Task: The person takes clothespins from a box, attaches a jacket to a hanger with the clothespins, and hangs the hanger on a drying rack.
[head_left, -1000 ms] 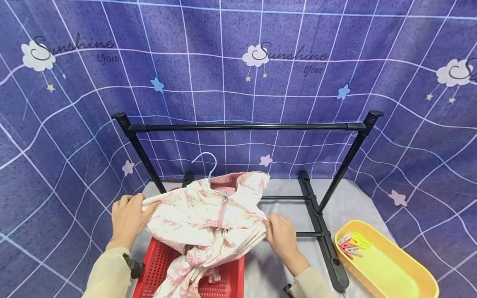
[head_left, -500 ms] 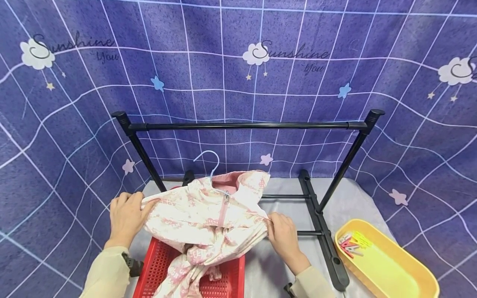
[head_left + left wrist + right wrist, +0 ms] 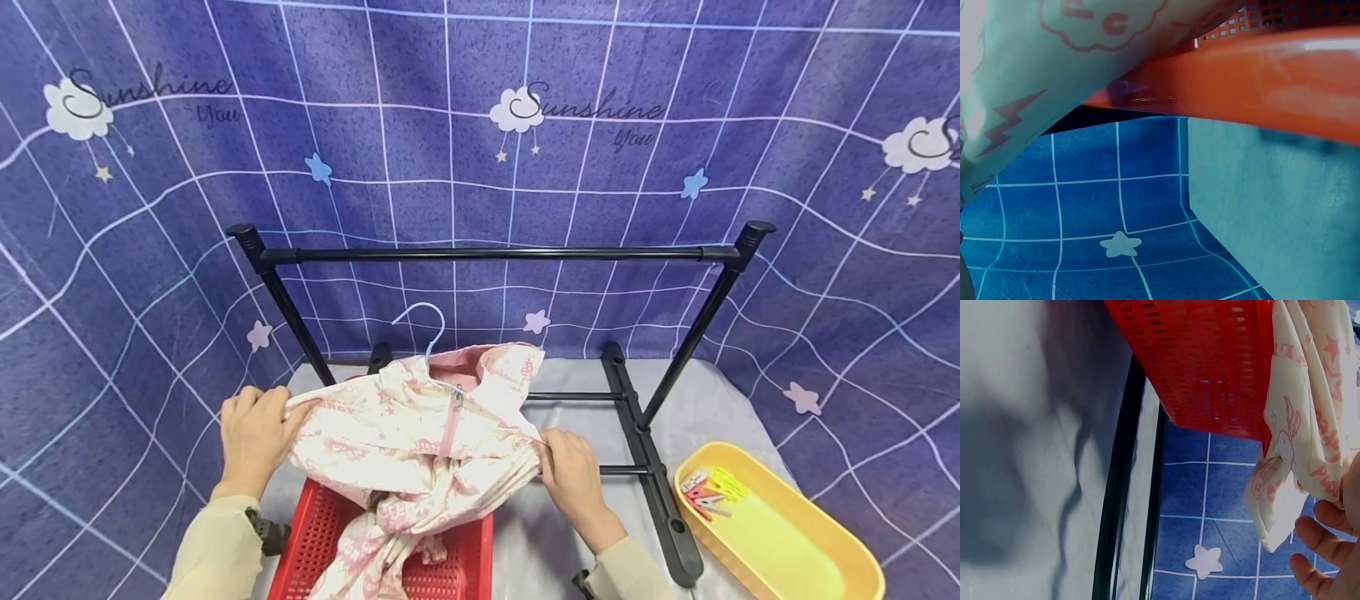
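A white garment with pink print and a short pink front zip (image 3: 420,425) spreads between both hands over the red basket (image 3: 300,533). Its lower part hangs down into the basket. A pale blue hanger (image 3: 437,321) sits inside it, the hook sticking out at the neck opening. My left hand (image 3: 253,437) pinches the left shoulder of the garment between thumb and fingers. At the opposite side my right hand (image 3: 573,479) pinches the other edge; in the right wrist view its lower fingers (image 3: 1322,544) are loosely bent beside the cloth (image 3: 1304,406).
Behind the garment stands a black clothes rack (image 3: 495,254) with a high crossbar and a foot (image 3: 652,483) on the right. A yellow tray (image 3: 795,533) with several coloured clothespins (image 3: 708,492) lies at the right. A purple-blue grid curtain (image 3: 480,167) closes off the back.
The hanger's hook has shifted slightly to the right at the neck of the garment. Both hands keep their hold in nearly the same place.
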A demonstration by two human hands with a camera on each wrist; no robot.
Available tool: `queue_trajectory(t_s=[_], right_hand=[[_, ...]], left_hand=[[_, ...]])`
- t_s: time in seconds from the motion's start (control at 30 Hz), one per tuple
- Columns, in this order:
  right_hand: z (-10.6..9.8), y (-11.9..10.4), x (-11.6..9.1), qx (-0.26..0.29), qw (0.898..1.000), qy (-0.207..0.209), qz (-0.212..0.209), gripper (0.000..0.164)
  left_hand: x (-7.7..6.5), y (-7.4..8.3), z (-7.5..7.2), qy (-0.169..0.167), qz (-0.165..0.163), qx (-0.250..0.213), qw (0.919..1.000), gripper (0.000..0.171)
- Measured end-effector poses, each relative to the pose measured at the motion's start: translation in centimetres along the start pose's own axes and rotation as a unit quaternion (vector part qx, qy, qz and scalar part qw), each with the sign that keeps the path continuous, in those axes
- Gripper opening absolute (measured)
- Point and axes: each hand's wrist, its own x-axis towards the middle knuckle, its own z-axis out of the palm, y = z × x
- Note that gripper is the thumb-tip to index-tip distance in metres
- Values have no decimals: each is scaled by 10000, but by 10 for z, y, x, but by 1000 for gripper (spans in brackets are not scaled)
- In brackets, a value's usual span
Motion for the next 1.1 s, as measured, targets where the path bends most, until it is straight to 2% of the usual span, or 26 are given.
queue_trajectory(t_s=[0.3,0.43,0.63,0.8,1.1], right_hand=[[-1,2,3,17,10000,79,-9,8],[-1,2,4,21,10000,95,17,8],[-2,1,7,50,9999,67,56,7],[-3,-1,10,68,9999,48,68,7],[-3,1,17,116,9998,143,0,7]], left_hand=[[-1,4,-6,-119,-157,32,9998,73],[-1,5,-8,3,-154,5,9999,72],[-3,7,-9,407,-86,-30,9991,69],[-5,9,-12,374,-246,-22,9990,68],[-7,11,-11,695,-299,-56,9971,67]])
